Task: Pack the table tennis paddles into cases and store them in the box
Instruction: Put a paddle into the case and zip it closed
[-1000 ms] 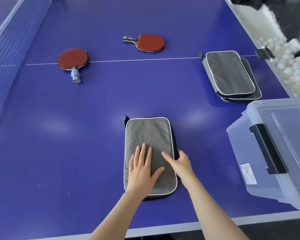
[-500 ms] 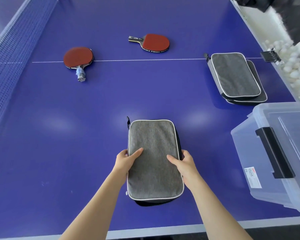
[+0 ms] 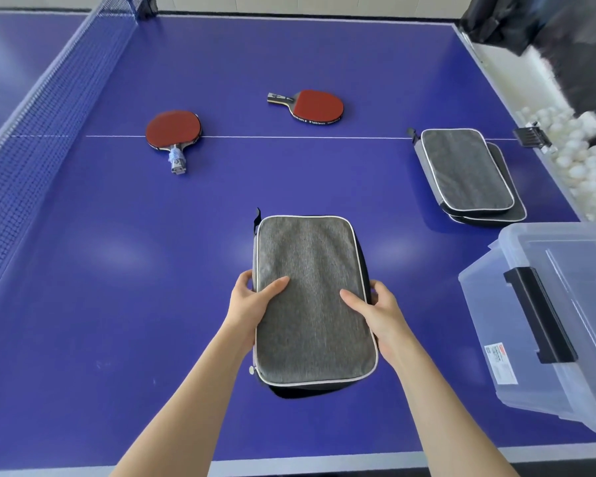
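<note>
A grey fabric paddle case (image 3: 310, 290) with white piping is held in front of me, its near end lifted off the blue table (image 3: 117, 270). My left hand (image 3: 252, 304) grips its left edge, thumb on top. My right hand (image 3: 375, 311) grips its right edge the same way. Two red paddles lie farther off: one with a blue-taped handle (image 3: 172, 130) at the left, one with a black and yellow handle (image 3: 315, 106) in the middle. Two more grey cases (image 3: 465, 170) lie stacked at the right. A clear plastic box (image 3: 558, 318) with a black latch stands at the near right.
The net (image 3: 42, 108) runs along the left side. A bin of several white balls (image 3: 578, 160) sits beyond the table's right edge, with a black clip (image 3: 530, 137) on that edge. The table's white near edge (image 3: 289, 463) is close to me.
My left hand left the top of the case and took hold of its left edge. Both hands now grip the sides, and the case's near end has come up toward me.
</note>
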`<state>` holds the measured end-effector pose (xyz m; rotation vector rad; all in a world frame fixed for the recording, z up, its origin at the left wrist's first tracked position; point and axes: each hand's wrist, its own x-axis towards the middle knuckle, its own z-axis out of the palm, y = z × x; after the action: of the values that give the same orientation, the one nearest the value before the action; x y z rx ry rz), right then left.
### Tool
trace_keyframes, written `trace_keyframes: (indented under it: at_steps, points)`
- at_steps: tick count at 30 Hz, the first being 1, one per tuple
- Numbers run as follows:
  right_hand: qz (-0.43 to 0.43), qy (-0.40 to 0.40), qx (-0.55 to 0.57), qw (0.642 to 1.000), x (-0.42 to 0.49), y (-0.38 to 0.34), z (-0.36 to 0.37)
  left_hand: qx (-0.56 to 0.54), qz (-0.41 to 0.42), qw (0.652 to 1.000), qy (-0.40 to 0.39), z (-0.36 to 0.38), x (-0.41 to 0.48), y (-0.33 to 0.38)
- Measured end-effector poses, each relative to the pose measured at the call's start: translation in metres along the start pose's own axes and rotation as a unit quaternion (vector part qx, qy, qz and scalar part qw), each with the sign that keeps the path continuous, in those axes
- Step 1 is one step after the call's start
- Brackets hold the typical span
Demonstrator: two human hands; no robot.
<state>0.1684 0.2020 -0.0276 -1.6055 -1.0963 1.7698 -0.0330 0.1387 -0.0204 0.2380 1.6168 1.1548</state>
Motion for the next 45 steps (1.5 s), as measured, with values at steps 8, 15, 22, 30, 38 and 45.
trace_keyframes:
  at_steps: [8,15,22,30,38,45]
  points:
    - [-0.016,0.098,0.081,0.992,-0.030,0.000,0.008,-0.100,0.035,0.989,0.100,-0.001,-0.006,0.025]
    - [-0.075,0.185,0.013,0.980,-0.087,0.055,0.084,-0.238,0.038,0.949,0.203,-0.001,-0.007,0.044]
    - [-0.137,0.154,-0.085,0.975,-0.089,0.042,0.139,-0.327,0.045,0.905,0.269,0.004,-0.010,0.052]
    - [-0.235,0.263,-0.253,0.901,-0.080,0.039,0.146,-0.341,0.070,0.896,0.276,0.000,-0.016,0.056]
    - [-0.374,0.269,-0.333,0.823,-0.078,0.042,0.138,-0.305,0.108,0.908,0.265,-0.005,-0.017,0.056]
    - [-0.417,0.261,-0.360,0.793,-0.075,0.045,0.131,-0.310,0.091,0.910,0.259,-0.010,-0.014,0.060]
